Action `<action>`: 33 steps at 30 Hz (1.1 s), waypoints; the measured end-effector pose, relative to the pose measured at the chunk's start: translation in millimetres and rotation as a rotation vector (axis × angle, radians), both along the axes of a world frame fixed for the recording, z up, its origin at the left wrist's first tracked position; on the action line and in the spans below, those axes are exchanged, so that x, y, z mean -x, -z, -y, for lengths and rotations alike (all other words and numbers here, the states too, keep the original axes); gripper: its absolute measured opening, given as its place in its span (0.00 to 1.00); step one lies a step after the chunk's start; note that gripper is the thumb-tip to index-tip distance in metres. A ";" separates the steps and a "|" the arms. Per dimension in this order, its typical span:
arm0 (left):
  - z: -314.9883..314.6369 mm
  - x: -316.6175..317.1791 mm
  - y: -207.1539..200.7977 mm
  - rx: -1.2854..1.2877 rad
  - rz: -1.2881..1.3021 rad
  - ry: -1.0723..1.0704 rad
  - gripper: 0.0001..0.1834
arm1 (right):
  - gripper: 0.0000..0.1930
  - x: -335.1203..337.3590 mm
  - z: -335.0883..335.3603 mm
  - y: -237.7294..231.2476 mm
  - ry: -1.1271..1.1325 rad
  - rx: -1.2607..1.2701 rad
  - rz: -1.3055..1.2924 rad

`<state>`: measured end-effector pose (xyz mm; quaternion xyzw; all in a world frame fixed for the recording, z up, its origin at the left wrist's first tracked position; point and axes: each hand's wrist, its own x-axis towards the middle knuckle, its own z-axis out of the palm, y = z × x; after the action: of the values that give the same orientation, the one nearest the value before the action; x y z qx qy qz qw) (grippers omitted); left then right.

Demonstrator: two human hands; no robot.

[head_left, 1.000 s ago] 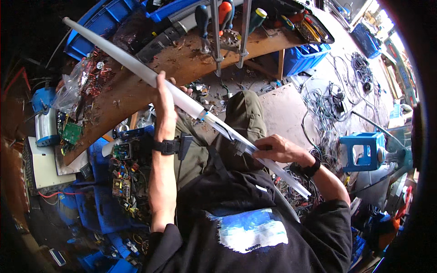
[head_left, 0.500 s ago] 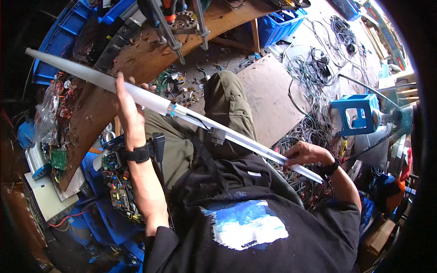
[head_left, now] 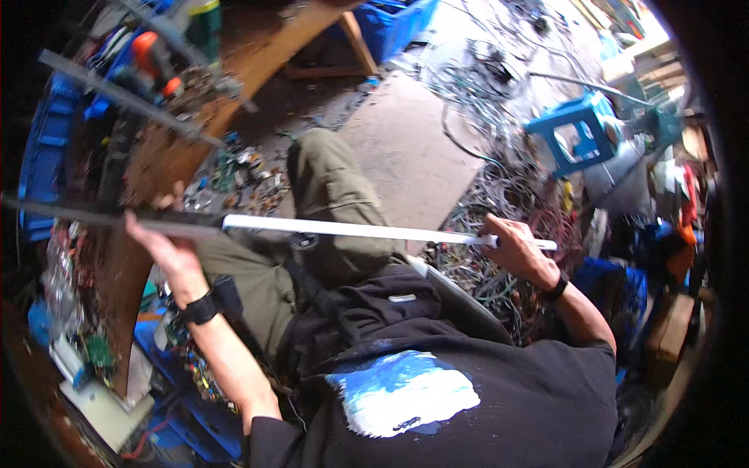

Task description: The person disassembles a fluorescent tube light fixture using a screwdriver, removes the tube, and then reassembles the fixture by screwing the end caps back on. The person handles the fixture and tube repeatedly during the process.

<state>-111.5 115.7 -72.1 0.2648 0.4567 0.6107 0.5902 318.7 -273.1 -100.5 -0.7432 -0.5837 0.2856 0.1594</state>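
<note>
A long light tube (head_left: 351,228) lies nearly level across my lap in both hands. Its right part is a slim white strip; the left part looks darker, translucent and blurred, and runs out to the left rim. My left hand (head_left: 173,248) is wrapped round the darker part, thumb on the near side and fingertips showing beyond it. Near the tube's right end, my right hand (head_left: 516,248) grips the white strip with its fingers curled over, and a short end sticks out past it. My knee in olive trousers (head_left: 339,191) is just beyond the tube.
A curved wooden bench (head_left: 269,47) at the left carries scraps and an orange-handled tool (head_left: 147,54) beside metal bars (head_left: 133,97). Tangled cables (head_left: 488,195) cover the floor at right, near a blue stool (head_left: 573,134). A flat board (head_left: 409,132) lies ahead; a blue crate (head_left: 394,27) stands beyond.
The tube has swung from a steep slant to nearly level and its visible side has changed. My left hand has moved left and down with it; the whole view has shifted too.
</note>
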 end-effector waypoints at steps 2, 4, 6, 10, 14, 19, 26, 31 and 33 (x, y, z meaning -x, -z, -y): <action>-2.0 -4.9 0.6 0.005 -0.003 -0.050 0.34 | 0.18 4.4 7.0 2.0 0.066 -0.051 -0.008; -3.0 -4.4 2.3 0.029 -0.035 -0.112 0.33 | 0.18 6.2 10.5 4.0 0.116 -0.141 -0.072; -6.5 -1.0 8.1 -0.157 0.003 -0.086 0.32 | 0.17 7.5 14.3 4.2 0.136 -0.109 -0.145; -18.3 16.8 15.2 -0.226 0.253 -0.014 0.25 | 0.18 8.1 19.9 4.1 0.135 -0.179 -0.059; -18.7 20.9 18.8 -0.214 0.088 -0.045 0.27 | 0.18 4.0 20.1 6.3 0.116 -0.202 -0.126; -11.2 12.2 8.7 -0.158 0.040 -0.068 0.28 | 0.17 -1.4 18.0 13.1 0.088 -0.151 -0.156; -6.5 -0.2 2.4 -0.098 -0.055 -0.177 0.30 | 0.22 -6.5 -4.8 11.9 0.022 0.061 -0.181; -5.1 -3.9 -2.9 -0.007 -0.146 -0.130 0.32 | 0.27 22.4 -64.0 6.4 -0.215 0.010 -0.108; -2.3 -7.0 -1.9 0.005 -0.090 -0.107 0.32 | 0.19 37.8 -87.2 5.6 -0.316 -0.073 -0.112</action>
<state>-104.5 118.1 -70.2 0.2658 0.4978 0.6278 0.5360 280.9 -185.9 -106.1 -0.6186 -0.6936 0.3269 0.1717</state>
